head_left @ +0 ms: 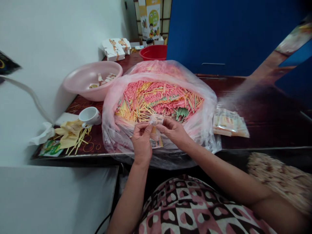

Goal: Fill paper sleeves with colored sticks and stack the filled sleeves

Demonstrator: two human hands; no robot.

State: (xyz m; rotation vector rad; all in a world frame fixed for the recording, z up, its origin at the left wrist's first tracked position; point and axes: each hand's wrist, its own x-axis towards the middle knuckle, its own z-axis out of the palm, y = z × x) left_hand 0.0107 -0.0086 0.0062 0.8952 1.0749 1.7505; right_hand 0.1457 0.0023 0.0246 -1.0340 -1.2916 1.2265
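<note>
While a printed packet (156, 119) is being pinched by the left hand (141, 141) and right hand (173, 130), it is being held over coloured sticks (158, 97).

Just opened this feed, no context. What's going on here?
A person pinches a small printed packet between the left hand and right hand, above a clear plastic bag full of pink, yellow and green sticks. A pile of packets lies on the table to the right, and a pink basin holding more packets sits to the left.
</note>
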